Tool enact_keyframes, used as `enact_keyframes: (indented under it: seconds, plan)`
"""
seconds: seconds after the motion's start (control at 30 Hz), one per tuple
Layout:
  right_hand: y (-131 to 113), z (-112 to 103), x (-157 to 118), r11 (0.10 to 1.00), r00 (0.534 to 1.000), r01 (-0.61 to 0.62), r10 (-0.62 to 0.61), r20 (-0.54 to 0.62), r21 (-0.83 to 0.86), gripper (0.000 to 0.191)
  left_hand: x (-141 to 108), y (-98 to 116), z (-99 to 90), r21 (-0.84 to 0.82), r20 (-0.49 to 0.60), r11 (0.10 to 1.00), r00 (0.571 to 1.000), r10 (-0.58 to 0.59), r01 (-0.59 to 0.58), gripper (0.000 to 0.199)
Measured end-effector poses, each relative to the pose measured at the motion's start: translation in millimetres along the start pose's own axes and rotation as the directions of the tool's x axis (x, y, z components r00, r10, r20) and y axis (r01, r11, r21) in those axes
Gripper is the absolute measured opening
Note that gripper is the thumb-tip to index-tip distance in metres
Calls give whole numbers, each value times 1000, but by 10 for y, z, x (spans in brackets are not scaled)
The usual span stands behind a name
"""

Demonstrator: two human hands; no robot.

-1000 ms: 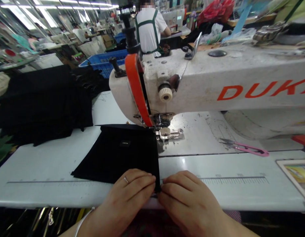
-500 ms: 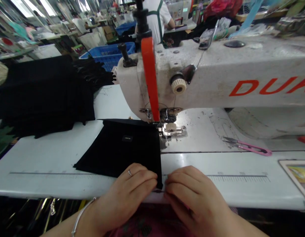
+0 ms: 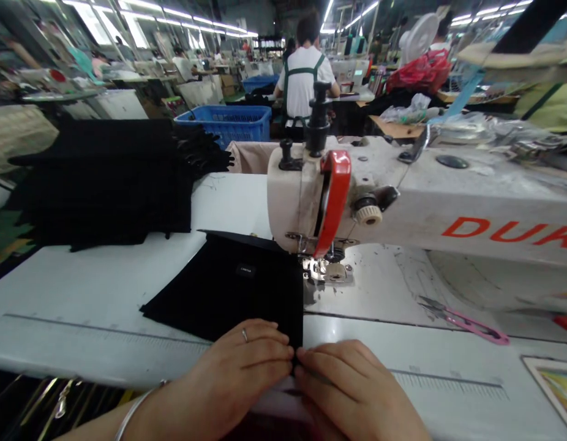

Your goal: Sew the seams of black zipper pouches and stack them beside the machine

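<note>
The near right corner of the black fabric panel is grasped by the fingers of the left hand, whose thumb is hidden. The right hand is curled, its fingertips brought to the same corner and nearly met by those of the left; whether cloth is pinched by it cannot be told. The whole scene is carried by a white worktop, along whose near side a ruler scale is printed. Its far right part is taken up by a sewing machine, on which red letters are painted and a red guard is mounted. At the far left, a stack of black fabric is piled, its edges unevenly layered. Between stack and machine, the panel is laid flat, its far right corner brought up to the machine's foot; whether the cloth is clamped there cannot be made out. At the near right edge, a framed picture is partly cut off. Pink-handled snips are laid right of the foot, well apart from the hands. A small label is fixed on the panel. A ring is worn on the left hand.
</note>
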State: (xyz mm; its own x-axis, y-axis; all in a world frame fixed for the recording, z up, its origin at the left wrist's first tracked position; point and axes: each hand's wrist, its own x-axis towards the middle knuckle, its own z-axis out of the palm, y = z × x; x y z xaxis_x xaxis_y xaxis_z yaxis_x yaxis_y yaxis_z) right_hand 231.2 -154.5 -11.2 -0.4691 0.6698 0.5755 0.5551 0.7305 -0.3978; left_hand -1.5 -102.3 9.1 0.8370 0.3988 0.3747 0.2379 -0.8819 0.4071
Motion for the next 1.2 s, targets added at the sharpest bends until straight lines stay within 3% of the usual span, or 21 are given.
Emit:
enact_keyframes:
  seconds: [0.1,0.23,0.63,0.9,1.2]
  plan:
    - [27,-10,47,999,999,-47,46,23,25,22,55,-100,-5,-7,-17,1000,1000,9,-9,27]
    - [82,-87,152,996,987,-80,75,146,27,24,135,-230,-39,-9,1,1000,1000,27,-27,26]
    - [336,-194,445,986,956,-166,156,250,20,28,345,-673,-83,32,53,999,999,-9,7,27]
    - [471,-164,543,983,941,-165,181,284,-80,29,528,-890,-139,58,33,998,999,-40,38,29]
    - [540,-46,519,977,949,-180,202,244,-112,33,703,-1161,-150,59,-29,993,994,-102,104,23]
